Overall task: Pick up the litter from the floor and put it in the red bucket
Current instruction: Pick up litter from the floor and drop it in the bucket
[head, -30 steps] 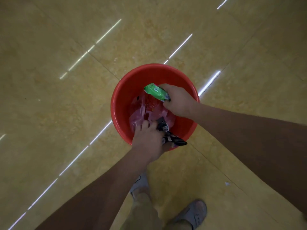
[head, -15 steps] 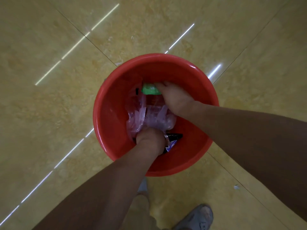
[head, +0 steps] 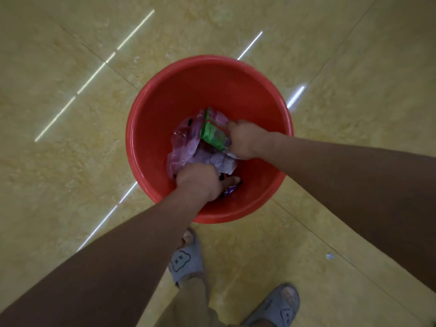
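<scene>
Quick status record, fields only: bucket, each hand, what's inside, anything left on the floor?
bucket: red bucket, upright on the tiled floor
left hand: left hand inside the bucket, fingers curled into the clear plastic bag
right hand: right hand inside the bucket, grips the green wrapper
also inside: dark wrapper, beside the left thumb
floor litter: one small pale scrap, outside the bucket
release: not yet done

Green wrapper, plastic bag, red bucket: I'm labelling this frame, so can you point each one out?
green wrapper [head: 213, 134]: head view, middle of its printed face.
plastic bag [head: 185, 145]: head view, crumpled left part.
red bucket [head: 200, 90]: head view, bare inner wall on the far side.
</scene>
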